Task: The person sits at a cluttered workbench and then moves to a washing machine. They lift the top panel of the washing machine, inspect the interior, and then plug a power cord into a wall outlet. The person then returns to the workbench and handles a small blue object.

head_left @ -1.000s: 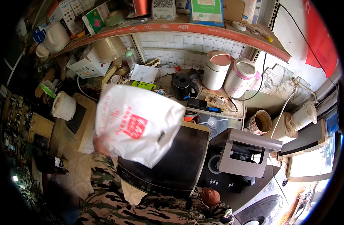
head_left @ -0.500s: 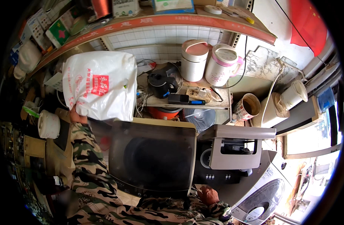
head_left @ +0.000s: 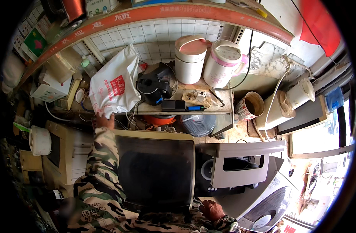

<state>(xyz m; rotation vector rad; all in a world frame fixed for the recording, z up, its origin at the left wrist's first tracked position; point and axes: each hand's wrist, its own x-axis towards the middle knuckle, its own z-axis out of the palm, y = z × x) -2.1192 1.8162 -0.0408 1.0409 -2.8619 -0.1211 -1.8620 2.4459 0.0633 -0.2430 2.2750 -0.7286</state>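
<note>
Cluttered repair-shop corner, white tiled wall (head_left: 162,37) at the far side, a red-edged shelf (head_left: 178,13) curving overhead. Below it a low shelf (head_left: 209,109) carries a black kettle-like appliance (head_left: 152,87), a power strip (head_left: 195,97), and two white cylindrical cookers with pink lids (head_left: 189,58) (head_left: 223,64). Near centre: an old television (head_left: 154,171), dark screen facing up. To its right, a grey appliance with an open lid (head_left: 240,169); a washing machine (head_left: 267,202) sits near right.

Left hand (head_left: 104,121): reaches far over the television's left corner, fingers closed on the bottom of a white plastic bag (head_left: 114,87) with a red print. The bag stands at the left end of the low shelf, leaning against the tiled wall, touching the black appliance's left side. It looks bulky and soft; contents not visible.

Right hand (head_left: 211,209): rests on the near edge of the television, fingers curled over the rim, holding nothing else; it looks like a steadying grip.

Judgement: the step in hand appears to be placing the bag on the shelf, nearly complete. The bag looks supported by wall and shelf, though its base sits close to the shelf's near edge. The next move calls for loosening the left fingers slowly and checking that the bag does not slump toward the cables (head_left: 125,116) beneath.
</note>
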